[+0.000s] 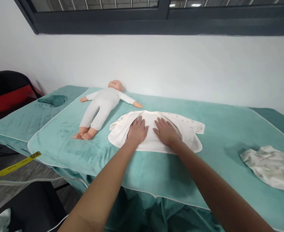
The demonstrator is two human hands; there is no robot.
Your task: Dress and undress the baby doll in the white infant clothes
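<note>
A small white baby shirt [149, 141] lies spread open on the green bed cover, its long patterned sleeves out to both sides. My left hand [137, 130] rests flat on the left part of the shirt, fingers stretched forward. On the right part, my right hand [166, 131] also lies flat with its fingers apart. Neither hand grips the cloth. Beyond and left of the shirt, a baby doll [104, 101] in a pale suit lies on its back, arms spread, one hand near the left sleeve.
Crumpled patterned baby clothes [272, 166] lie at the right of the green bed [219, 167]. A face hole [53, 101] opens at the bed's left end. A white cable with a yellow tag [16, 167] hangs at lower left, near black chairs. A white wall [156, 64] borders the back.
</note>
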